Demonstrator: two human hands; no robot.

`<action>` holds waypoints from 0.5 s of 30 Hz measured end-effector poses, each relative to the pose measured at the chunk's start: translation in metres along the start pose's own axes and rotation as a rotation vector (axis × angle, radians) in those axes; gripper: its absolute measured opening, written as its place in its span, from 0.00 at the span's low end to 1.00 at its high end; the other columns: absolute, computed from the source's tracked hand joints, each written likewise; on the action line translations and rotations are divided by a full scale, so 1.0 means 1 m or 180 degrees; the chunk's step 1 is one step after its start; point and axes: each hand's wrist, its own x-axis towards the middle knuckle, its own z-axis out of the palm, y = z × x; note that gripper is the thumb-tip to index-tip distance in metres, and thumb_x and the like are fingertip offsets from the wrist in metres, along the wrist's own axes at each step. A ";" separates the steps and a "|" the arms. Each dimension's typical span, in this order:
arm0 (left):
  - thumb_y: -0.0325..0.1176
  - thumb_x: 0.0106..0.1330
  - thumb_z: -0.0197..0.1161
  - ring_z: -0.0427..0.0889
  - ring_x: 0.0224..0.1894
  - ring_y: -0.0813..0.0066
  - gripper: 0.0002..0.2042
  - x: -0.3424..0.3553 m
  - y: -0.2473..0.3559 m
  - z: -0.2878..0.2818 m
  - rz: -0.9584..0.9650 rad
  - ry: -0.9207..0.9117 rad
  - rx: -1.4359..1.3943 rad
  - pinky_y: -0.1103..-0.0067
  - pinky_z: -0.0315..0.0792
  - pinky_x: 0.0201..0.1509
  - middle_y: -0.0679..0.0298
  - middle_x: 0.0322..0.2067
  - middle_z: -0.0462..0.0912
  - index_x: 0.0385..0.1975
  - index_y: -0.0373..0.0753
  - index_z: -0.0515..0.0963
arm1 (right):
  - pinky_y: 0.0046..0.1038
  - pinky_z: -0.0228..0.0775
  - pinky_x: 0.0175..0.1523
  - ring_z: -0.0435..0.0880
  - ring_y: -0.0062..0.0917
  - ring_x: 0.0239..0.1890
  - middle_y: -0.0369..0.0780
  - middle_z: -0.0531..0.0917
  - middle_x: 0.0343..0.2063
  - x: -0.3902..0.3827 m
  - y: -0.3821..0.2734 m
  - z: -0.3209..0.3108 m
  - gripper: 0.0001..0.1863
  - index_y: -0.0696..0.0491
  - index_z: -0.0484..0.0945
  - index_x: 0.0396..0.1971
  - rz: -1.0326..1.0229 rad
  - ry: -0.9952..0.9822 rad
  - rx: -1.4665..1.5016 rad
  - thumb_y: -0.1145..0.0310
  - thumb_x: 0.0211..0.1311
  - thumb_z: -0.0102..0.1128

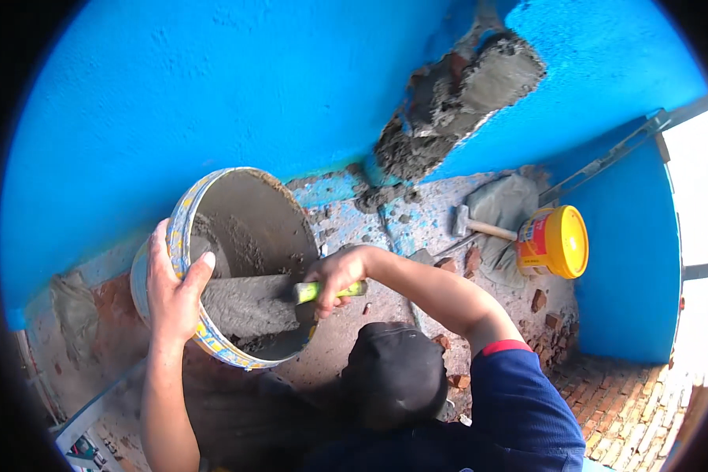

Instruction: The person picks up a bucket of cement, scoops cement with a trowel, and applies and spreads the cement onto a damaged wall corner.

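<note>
A wide bucket (206,330) with a blue, yellow and white outside leans with its mouth toward me. My left hand (175,287) grips its left rim, thumb over the edge. Inside the bucket is wet grey mortar (248,244). My right hand (340,277) is closed round the bright green handle of a trowel (248,305). The trowel's broad blade lies within the bucket mouth, coated in mortar. Ahead, a patch of grey mortar and exposed brick (468,98) runs up the corner of the blue wall (236,86).
To the right stands a yellow-lidded bucket (568,241), with a hammer (484,226) and a grey sack (507,200) beside it. Brick pieces (539,300) and mortar lumps litter the floor. A dark rounded shape (397,374) is close in front of me.
</note>
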 end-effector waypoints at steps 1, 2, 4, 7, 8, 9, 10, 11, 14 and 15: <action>0.33 0.57 0.65 0.68 0.60 0.57 0.32 0.001 -0.001 0.002 -0.0041 -0.0028 0.0183 0.67 0.60 0.66 0.51 0.56 0.70 0.61 0.30 0.63 | 0.20 0.67 0.21 0.76 0.17 0.19 0.34 0.79 0.19 -0.026 -0.003 0.001 0.13 0.54 0.78 0.29 -0.0007 0.0130 -0.0025 0.67 0.47 0.73; 0.35 0.58 0.65 0.68 0.60 0.56 0.31 0.002 0.000 0.002 0.0028 -0.0052 0.0187 0.67 0.60 0.65 0.51 0.55 0.70 0.61 0.31 0.63 | 0.20 0.67 0.22 0.76 0.17 0.19 0.33 0.79 0.21 -0.049 -0.003 0.004 0.16 0.54 0.77 0.34 0.0010 0.0363 -0.0027 0.66 0.48 0.73; 0.35 0.58 0.65 0.68 0.60 0.56 0.32 0.002 0.003 0.001 0.0044 -0.0067 0.0146 0.67 0.60 0.65 0.51 0.55 0.70 0.61 0.31 0.63 | 0.20 0.68 0.24 0.75 0.16 0.19 0.34 0.79 0.20 -0.094 0.001 0.009 0.14 0.54 0.77 0.33 -0.0137 0.0727 -0.0104 0.67 0.49 0.72; 0.36 0.58 0.65 0.69 0.60 0.56 0.32 0.004 0.007 -0.001 0.0034 -0.0086 0.0174 0.67 0.60 0.65 0.51 0.55 0.70 0.61 0.30 0.62 | 0.20 0.67 0.23 0.75 0.15 0.18 0.33 0.79 0.19 -0.158 0.008 0.031 0.13 0.54 0.77 0.27 0.0030 0.1564 -0.0073 0.68 0.47 0.74; 0.36 0.58 0.65 0.69 0.60 0.56 0.32 0.003 0.003 -0.003 0.0026 -0.0046 0.0248 0.67 0.60 0.65 0.50 0.56 0.70 0.61 0.31 0.62 | 0.19 0.68 0.23 0.76 0.16 0.19 0.34 0.80 0.20 -0.175 0.012 0.040 0.13 0.55 0.78 0.29 0.0089 0.1829 -0.0064 0.69 0.46 0.74; 0.36 0.58 0.65 0.68 0.60 0.56 0.32 0.002 0.002 -0.004 0.0025 -0.0007 0.0312 0.67 0.60 0.65 0.50 0.56 0.70 0.61 0.31 0.62 | 0.19 0.69 0.23 0.78 0.16 0.19 0.35 0.80 0.20 -0.192 0.014 0.051 0.14 0.56 0.78 0.30 0.0065 0.1985 0.0014 0.70 0.46 0.74; 0.36 0.59 0.64 0.68 0.60 0.57 0.32 0.003 0.004 -0.005 -0.0013 -0.0043 0.0188 0.68 0.60 0.65 0.51 0.56 0.69 0.62 0.30 0.62 | 0.20 0.70 0.23 0.78 0.17 0.19 0.35 0.80 0.19 -0.208 0.031 0.059 0.13 0.56 0.78 0.30 0.0110 0.2247 0.0026 0.70 0.46 0.73; 0.36 0.59 0.64 0.68 0.60 0.57 0.32 0.001 0.002 -0.004 -0.0003 -0.0042 0.0176 0.68 0.60 0.65 0.51 0.56 0.69 0.62 0.30 0.62 | 0.21 0.70 0.24 0.78 0.18 0.19 0.35 0.80 0.19 -0.219 0.042 0.073 0.12 0.56 0.78 0.28 0.0156 0.2493 0.0320 0.71 0.46 0.73; 0.35 0.59 0.64 0.70 0.58 0.59 0.31 0.001 -0.005 -0.003 -0.0055 0.0063 -0.0156 0.69 0.61 0.64 0.52 0.55 0.71 0.61 0.31 0.63 | 0.22 0.73 0.25 0.79 0.19 0.19 0.36 0.81 0.20 -0.249 0.082 0.115 0.11 0.56 0.77 0.27 -0.0036 0.2920 0.0552 0.71 0.45 0.71; 0.35 0.59 0.64 0.70 0.58 0.59 0.31 0.002 -0.005 -0.003 -0.0049 0.0043 -0.0172 0.69 0.61 0.64 0.52 0.55 0.71 0.61 0.31 0.63 | 0.23 0.75 0.27 0.79 0.20 0.21 0.37 0.82 0.23 -0.260 0.093 0.131 0.13 0.56 0.77 0.29 0.0006 0.2929 0.0688 0.70 0.43 0.71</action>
